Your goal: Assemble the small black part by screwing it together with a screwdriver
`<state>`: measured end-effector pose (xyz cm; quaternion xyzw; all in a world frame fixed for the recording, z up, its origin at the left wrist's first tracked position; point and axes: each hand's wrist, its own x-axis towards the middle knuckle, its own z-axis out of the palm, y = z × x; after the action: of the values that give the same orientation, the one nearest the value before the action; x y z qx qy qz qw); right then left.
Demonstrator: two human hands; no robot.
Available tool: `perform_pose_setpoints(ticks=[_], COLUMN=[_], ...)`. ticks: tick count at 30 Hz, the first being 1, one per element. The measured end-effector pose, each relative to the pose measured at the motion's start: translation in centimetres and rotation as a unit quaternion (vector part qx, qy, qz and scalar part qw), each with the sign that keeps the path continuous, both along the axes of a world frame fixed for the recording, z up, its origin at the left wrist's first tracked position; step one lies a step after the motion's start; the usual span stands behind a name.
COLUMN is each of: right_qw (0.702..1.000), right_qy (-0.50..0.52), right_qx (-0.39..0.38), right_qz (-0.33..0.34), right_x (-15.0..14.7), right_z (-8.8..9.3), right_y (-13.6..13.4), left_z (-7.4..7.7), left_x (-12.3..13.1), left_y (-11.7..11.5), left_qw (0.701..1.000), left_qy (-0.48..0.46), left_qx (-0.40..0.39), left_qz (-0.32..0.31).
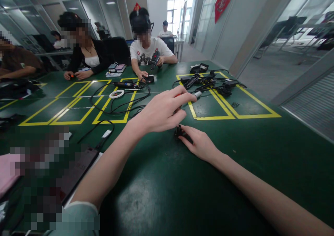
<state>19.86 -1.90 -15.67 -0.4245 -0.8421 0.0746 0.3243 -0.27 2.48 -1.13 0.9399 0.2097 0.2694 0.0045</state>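
My left hand is raised over the green table, fingers curled round a thin tool with a red part and a silvery tip that pokes out past my fingers. Just below it, my right hand rests on the table and pinches a small black part between thumb and fingertips. The tool's handle is mostly hidden inside my left fist.
Yellow tape outlines mark the table. A heap of black tools and cables lies far right, with loose cables and a white ring at the middle. A dark flat device lies near left. Three people sit across the table.
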Motion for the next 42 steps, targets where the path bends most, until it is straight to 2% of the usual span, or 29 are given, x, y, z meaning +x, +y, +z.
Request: perform_pose_setpoints(ticks=[5, 10, 16, 25, 31, 38, 42], right_qw=[0.996, 0.993, 0.989, 0.99, 0.994, 0.994, 0.994], right_qy=[-0.077, -0.094, -0.105, -0.101, -0.078, -0.08, -0.083], right_qx=[0.046, 0.07, 0.093, 0.094, 0.076, 0.063, 0.057], right_qz=[0.022, 0.03, 0.038, 0.039, 0.03, 0.03, 0.03], right_x=[0.3, 0.4, 0.7, 0.8, 0.7, 0.5, 0.5], right_z=[0.6, 0.4, 0.3, 0.1, -0.2, 0.0, 0.1], right_y=[0.2, 0.6, 1.0, 1.0, 1.2, 1.1, 1.0], left_z=[-0.6, -0.7, -0.2, -0.2, -0.2, -0.4, -0.2], left_x=[0.1, 0.2, 0.0, -0.2, -0.2, 0.0, -0.1], left_y=[0.2, 0.3, 0.1, 0.1, 0.0, 0.0, -0.1], left_qw=[1.0, 0.999, 1.0, 1.0, 0.998, 0.998, 1.0], left_qy=[-0.031, -0.03, -0.022, -0.021, -0.004, -0.019, -0.01], left_qx=[-0.003, 0.023, 0.002, 0.004, 0.039, 0.048, 0.023], left_qz=[0.001, 0.026, -0.011, 0.011, 0.053, 0.02, -0.004])
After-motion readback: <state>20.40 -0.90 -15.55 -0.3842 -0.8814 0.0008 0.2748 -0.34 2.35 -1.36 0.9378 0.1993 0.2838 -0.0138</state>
